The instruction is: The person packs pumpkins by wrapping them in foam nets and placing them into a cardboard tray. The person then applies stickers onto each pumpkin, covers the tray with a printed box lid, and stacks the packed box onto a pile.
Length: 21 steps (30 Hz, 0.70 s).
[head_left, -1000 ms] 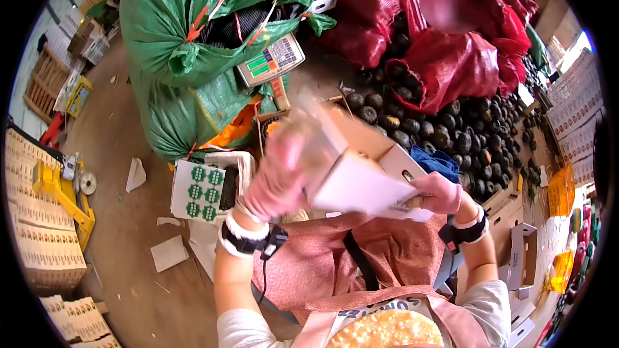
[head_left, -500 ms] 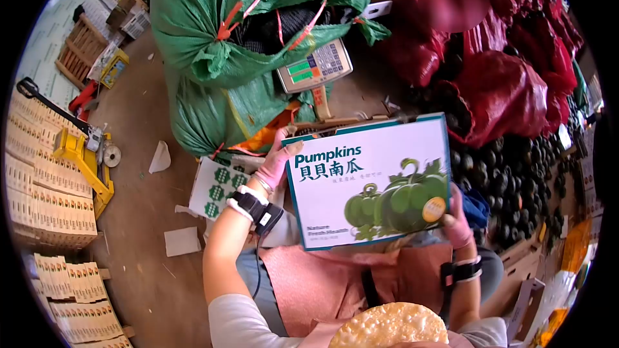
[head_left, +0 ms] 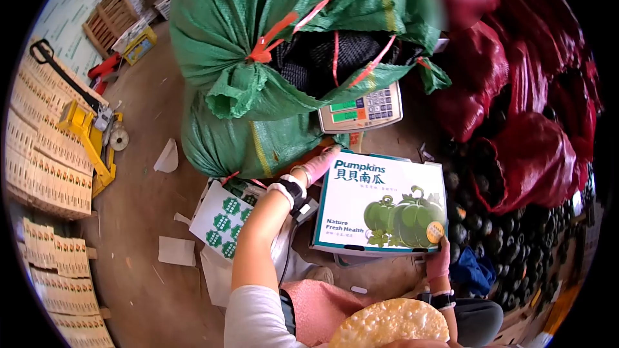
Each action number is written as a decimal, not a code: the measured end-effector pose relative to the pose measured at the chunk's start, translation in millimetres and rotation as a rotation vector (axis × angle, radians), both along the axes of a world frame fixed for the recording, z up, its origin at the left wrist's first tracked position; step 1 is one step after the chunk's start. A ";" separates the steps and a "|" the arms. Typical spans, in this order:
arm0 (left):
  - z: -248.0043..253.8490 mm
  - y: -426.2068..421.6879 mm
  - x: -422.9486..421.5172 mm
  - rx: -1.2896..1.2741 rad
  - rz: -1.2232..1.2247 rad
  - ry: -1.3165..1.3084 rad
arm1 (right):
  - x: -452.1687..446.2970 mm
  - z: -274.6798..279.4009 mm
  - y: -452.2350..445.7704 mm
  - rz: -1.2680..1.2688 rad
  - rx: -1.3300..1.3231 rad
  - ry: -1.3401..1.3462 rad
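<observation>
A white cardboard pumpkin box (head_left: 348, 203) with a teal edge is in front of me, its printed lid facing up. My left hand (head_left: 318, 166) grips its upper left corner. At the lower right corner, my right hand (head_left: 438, 260) is closed on the edge, its fingers partly hidden by the box. Just beyond the box stands a scale (head_left: 362, 111) with a lit green display, partly covered by a large green woven sack (head_left: 238, 38). A sheet of green stickers (head_left: 222, 220) lies left of the box, beside my left forearm.
Dark green squashes (head_left: 500, 245) cover the floor at right, near red mesh sacks (head_left: 532, 161) and a blue cloth (head_left: 472, 270). At left are stacked cartons (head_left: 48, 164) and a yellow pallet jack (head_left: 87, 130). Paper scraps (head_left: 176, 251) lie on the floor.
The box has moved down and away from my body, from tilted up towards me to lying flatter near the scale. Both hands have kept hold of it. My view has shifted.
</observation>
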<state>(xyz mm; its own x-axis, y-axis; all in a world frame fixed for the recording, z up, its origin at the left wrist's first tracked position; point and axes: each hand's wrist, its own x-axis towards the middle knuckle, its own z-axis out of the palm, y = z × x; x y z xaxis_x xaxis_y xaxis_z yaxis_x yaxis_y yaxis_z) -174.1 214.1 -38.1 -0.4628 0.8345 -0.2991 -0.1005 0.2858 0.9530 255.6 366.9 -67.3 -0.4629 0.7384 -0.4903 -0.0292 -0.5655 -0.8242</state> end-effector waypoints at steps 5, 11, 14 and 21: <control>-5.7 9.1 -13.3 0.017 0.005 -0.399 | -3.0 20.7 -0.2 0.063 -0.342 -0.223; 12.4 -4.8 -22.6 -0.307 -0.121 -0.285 | 7.0 23.7 1.6 0.193 -0.634 -0.171; 9.8 -8.6 -14.7 -0.191 -0.042 -0.309 | -4.0 22.9 -23.0 -0.076 -0.458 -0.143; -24.2 -29.7 10.9 0.085 -0.042 -0.324 | -4.3 -4.0 -4.7 -0.090 -0.527 0.161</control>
<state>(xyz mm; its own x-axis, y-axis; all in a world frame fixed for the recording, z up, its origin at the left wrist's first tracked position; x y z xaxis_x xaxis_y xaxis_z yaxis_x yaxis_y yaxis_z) -163.2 184.4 -62.3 -0.3196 0.8793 -0.3530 -0.3918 0.2166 0.8942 251.3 362.3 -71.3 -0.5092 0.4524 -0.7321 -0.1987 -0.8895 -0.4114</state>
